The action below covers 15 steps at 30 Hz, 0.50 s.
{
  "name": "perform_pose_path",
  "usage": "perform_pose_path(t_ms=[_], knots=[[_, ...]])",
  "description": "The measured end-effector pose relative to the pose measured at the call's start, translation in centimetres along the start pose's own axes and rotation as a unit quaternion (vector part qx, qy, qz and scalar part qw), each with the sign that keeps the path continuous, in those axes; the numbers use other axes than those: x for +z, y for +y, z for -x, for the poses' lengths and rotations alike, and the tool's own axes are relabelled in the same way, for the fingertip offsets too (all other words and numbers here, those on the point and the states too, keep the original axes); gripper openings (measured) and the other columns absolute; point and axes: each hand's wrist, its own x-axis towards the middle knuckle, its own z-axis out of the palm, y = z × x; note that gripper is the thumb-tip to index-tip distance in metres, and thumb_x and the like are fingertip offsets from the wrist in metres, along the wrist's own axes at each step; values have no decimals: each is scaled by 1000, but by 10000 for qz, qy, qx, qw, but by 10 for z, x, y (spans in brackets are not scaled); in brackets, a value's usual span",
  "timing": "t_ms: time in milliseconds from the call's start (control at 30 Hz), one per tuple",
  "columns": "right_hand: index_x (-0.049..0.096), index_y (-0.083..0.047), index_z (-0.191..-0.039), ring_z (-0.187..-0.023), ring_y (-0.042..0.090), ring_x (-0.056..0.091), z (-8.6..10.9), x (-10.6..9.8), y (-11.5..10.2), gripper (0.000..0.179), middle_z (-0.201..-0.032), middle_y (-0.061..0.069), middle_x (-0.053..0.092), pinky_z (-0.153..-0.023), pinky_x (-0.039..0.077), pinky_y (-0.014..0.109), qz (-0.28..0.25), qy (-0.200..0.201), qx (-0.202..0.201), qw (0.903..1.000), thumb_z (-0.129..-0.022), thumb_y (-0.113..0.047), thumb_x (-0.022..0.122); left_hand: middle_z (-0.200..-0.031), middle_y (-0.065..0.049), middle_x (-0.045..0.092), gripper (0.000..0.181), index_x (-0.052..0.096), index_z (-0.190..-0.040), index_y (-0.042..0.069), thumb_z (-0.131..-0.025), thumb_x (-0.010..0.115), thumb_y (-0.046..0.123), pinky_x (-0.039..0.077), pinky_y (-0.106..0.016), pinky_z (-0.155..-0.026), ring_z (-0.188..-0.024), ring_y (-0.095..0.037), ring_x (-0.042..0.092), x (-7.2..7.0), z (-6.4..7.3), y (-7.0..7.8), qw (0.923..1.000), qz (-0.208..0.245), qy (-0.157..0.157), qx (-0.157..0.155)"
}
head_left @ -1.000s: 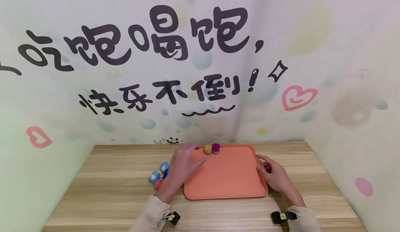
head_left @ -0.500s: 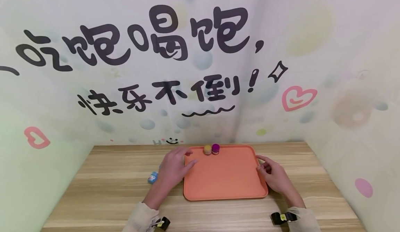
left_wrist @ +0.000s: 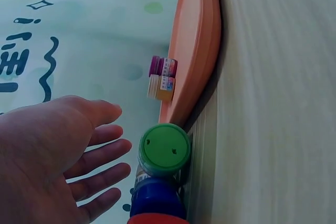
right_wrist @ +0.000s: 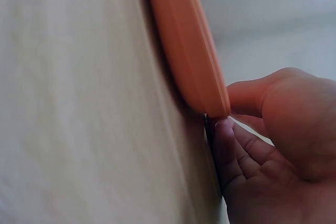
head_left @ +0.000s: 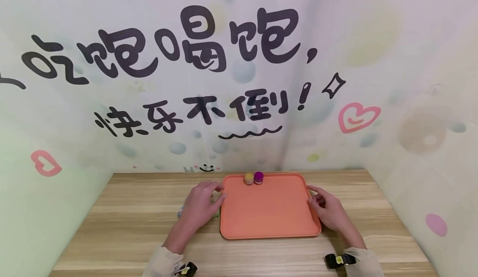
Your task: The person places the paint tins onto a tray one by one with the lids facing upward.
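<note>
My left hand [head_left: 198, 205] hovers just off the left edge of the orange tray [head_left: 270, 210], its fingers loosely spread and holding nothing. In the left wrist view, a small jar with a green lid [left_wrist: 165, 149] is closest to those fingertips, apart from them. A dark blue jar [left_wrist: 157, 198] and a red one [left_wrist: 157, 219] come below it. My right hand [head_left: 328, 211] pinches the tray's right rim, thumb above and fingers below. Two little jars, one with a yellow lid [head_left: 249, 179] and one with a purple lid [head_left: 258, 178], stand at the tray's back edge.
A wood-grain table [head_left: 123, 223] carries everything. Part of a light blue jar [head_left: 180, 211] shows left of my left hand, which hides the other jars from the head view. Behind the table rises a printed wall [head_left: 168, 156].
My left hand has moved left from over the tray's left part to beside it, now covering most of the jars there. The right hand keeps its grip on the rim.
</note>
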Motion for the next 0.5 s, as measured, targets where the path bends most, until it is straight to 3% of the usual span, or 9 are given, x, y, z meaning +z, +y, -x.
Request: perform_pose_path(t_ms=[500], knots=[[55, -15, -142, -75, 11, 59, 0, 2, 2, 43, -93, 4, 67, -62, 49, 23, 17, 55, -51, 10000, -100, -17, 62, -101, 2, 73, 11, 75, -99, 19, -88, 74, 18, 53, -35, -74, -84, -16, 62, -3, 8, -15, 9996, -22, -87, -282]])
